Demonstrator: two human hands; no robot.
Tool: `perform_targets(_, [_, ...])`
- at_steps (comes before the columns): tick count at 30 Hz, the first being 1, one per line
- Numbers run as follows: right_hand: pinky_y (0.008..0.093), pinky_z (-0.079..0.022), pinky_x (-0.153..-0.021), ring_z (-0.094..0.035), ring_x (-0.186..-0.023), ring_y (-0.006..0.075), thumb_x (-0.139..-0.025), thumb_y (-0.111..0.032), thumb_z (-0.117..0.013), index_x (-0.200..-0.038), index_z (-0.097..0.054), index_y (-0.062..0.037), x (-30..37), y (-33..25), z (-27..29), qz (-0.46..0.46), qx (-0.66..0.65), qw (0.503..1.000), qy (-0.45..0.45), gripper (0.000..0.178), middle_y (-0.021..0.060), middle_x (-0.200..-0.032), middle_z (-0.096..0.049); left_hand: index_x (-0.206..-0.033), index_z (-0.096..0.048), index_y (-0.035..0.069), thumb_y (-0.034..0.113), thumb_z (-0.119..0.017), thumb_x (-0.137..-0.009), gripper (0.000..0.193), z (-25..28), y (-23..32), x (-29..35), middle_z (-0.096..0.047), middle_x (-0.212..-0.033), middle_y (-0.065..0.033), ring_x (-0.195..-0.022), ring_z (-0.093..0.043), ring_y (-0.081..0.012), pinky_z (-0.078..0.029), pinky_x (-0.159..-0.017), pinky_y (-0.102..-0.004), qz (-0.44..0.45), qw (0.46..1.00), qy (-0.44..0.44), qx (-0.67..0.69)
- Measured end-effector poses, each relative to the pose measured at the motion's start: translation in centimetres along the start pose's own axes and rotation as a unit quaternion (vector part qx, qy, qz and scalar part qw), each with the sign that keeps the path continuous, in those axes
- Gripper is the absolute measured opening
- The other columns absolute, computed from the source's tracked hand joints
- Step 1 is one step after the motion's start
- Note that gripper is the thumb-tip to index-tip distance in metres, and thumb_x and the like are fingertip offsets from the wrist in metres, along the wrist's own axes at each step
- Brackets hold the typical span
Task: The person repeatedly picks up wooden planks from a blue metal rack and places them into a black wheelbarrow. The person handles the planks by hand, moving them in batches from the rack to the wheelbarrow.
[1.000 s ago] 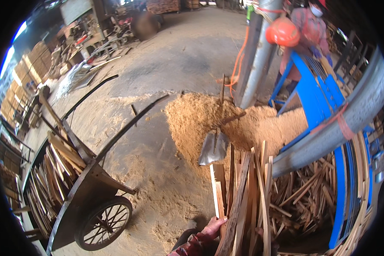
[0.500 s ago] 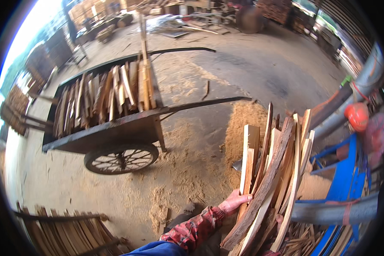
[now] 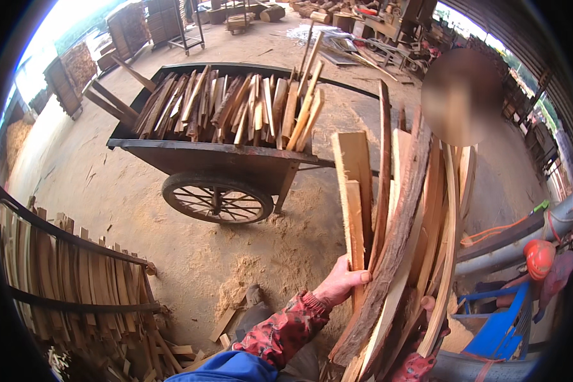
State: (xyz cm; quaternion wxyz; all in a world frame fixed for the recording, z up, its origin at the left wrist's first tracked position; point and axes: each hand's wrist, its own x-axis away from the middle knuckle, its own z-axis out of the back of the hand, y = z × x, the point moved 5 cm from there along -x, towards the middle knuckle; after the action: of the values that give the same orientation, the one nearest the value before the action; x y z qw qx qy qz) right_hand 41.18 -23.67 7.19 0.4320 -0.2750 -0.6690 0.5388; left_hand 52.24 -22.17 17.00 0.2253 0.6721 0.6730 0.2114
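Note:
Upright in front of me stands a bundle of long wood strips (image 3: pixel 395 223), some with dark bark, others pale and sawn. My left hand (image 3: pixel 340 280) grips the bundle's left side, its thumb lying across a pale squared strip. On the other side my right hand (image 3: pixel 430 307) wraps round the strips; most of it is hidden behind them, and only fingertips and a red patterned sleeve show. Beyond the bundle to the left is a dark two-wheeled handcart (image 3: pixel 216 155), loaded with many similar strips (image 3: pixel 235 108).
At the left, wood strips (image 3: pixel 76 267) stand in a rack with dark curved bars (image 3: pixel 83 307). A grey pipe (image 3: pixel 509 235), an orange-red round object (image 3: pixel 539 259) and a blue frame (image 3: pixel 500 328) are at the right. Sawdust (image 3: pixel 254 280) covers parts of the floor. Stacked wood (image 3: pixel 127 28) stands far back.
The view has swung left and up, so the cart now appears nearer the middle and more of the left rack shows. Both hands keep their hold on the bundle.

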Motion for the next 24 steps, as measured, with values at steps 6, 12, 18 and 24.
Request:
perform_targets(6, [0.0272,-0.048,-0.061,-0.059,-0.075,0.0127,-0.081,-0.047,-0.073,-0.113,-0.059,-0.0030,-5.0,-4.7,-5.6,0.018,0.023,0.998,-0.049,0.056,0.0015,-0.088,-0.062,-0.126,-0.051,-0.001,0.032,-0.086,-0.067,0.076,4.4,9.7,1.2,-0.060,-0.114,-0.0039,-0.102,-0.056,-0.0130,-0.046,-0.090,-0.0292,-0.091,0.994,0.053,0.011])
perform_targets(12, [0.0269,-0.047,-0.060,-0.058,-0.073,0.0124,-0.082,-0.047,-0.072,-0.112,-0.059,-0.0030,-11.5,-8.5,-13.2,0.029,0.043,0.994,-0.099,0.055,0.0012,-0.087,-0.062,-0.123,-0.054,-0.001,0.026,-0.084,-0.071,0.066,11.7,18.2,2.9,-0.061,-0.111,-0.0039,-0.098,-0.057,-0.0127,-0.047,-0.088,-0.0291,-0.141,0.984,0.109,0.021])
perform_targets(18, [0.0267,-0.047,-0.058,-0.058,-0.072,0.0120,-0.082,-0.047,-0.072,-0.111,-0.059,-0.0030,-17.4,-11.0,-18.9,0.039,0.047,0.989,-0.134,0.054,0.0009,-0.086,-0.061,-0.121,-0.054,-0.002,0.021,-0.080,-0.075,0.057,18.2,23.8,4.0,-0.062,-0.108,-0.0040,-0.095,-0.058,-0.0139,-0.048,-0.085,-0.0297,-0.172,0.970,0.168,0.045])
perform_targets(24, [0.0265,-0.047,-0.057,-0.058,-0.071,0.0117,-0.083,-0.047,-0.071,-0.111,-0.059,-0.0031,-23.1,-13.0,-21.8,0.041,0.047,0.985,-0.160,0.053,0.0006,-0.085,-0.061,-0.121,-0.054,-0.002,0.022,-0.077,-0.078,0.055,22.6,27.1,2.1,-0.062,-0.109,-0.0048,-0.096,-0.059,-0.0149,-0.049,-0.086,-0.0312,-0.200,0.954,0.217,0.059])
